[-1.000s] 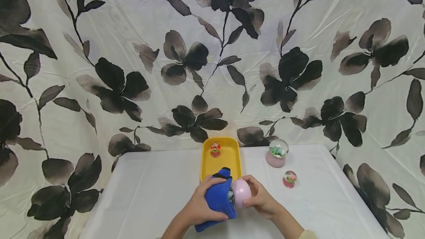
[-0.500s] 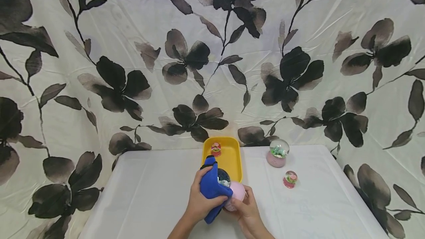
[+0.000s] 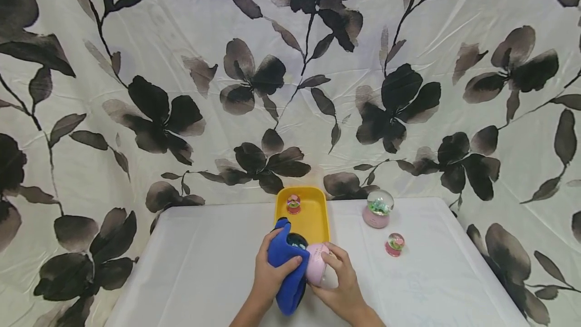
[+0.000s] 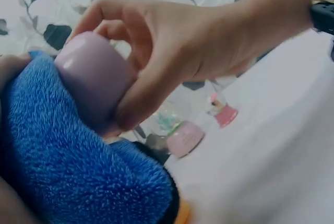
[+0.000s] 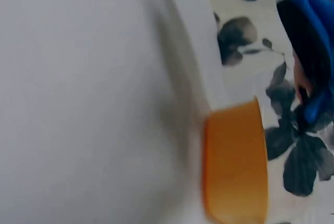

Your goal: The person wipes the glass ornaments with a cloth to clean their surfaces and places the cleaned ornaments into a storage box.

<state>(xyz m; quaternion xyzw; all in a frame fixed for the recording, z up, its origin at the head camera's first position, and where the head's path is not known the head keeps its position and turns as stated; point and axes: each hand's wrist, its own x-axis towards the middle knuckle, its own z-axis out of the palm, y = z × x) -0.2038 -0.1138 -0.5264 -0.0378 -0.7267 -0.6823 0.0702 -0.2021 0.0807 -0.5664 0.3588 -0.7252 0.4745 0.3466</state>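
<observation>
A blue terry cloth point(image 3: 285, 261) with a dark edge is gripped by my left hand point(image 3: 267, 272) and wraps part of a snow globe. The globe's dark glass dome point(image 3: 297, 239) shows above the cloth. Its pink base point(image 3: 316, 262) points right, held by the fingers and thumb of my right hand point(image 3: 343, 280). In the left wrist view, the right hand point(image 4: 175, 41) curls round the smooth pink base point(image 4: 94, 75), and the cloth point(image 4: 78, 156) covers the glass. The right wrist view catches only a corner of the cloth point(image 5: 315, 31).
Behind the hands stands a yellow tray point(image 3: 314, 221) with a small red snow globe point(image 3: 293, 205) in it. To the right are a larger pink-based snow globe point(image 3: 379, 210) and another small one point(image 3: 395, 244). A floral curtain point(image 3: 254, 79) hangs behind the white-covered table point(image 3: 204, 261).
The snow globe has been turned and tilted, its dome now showing above the cloth. Both hands drew slightly left, the right hand shifting its hold on the base. The other globes stayed put.
</observation>
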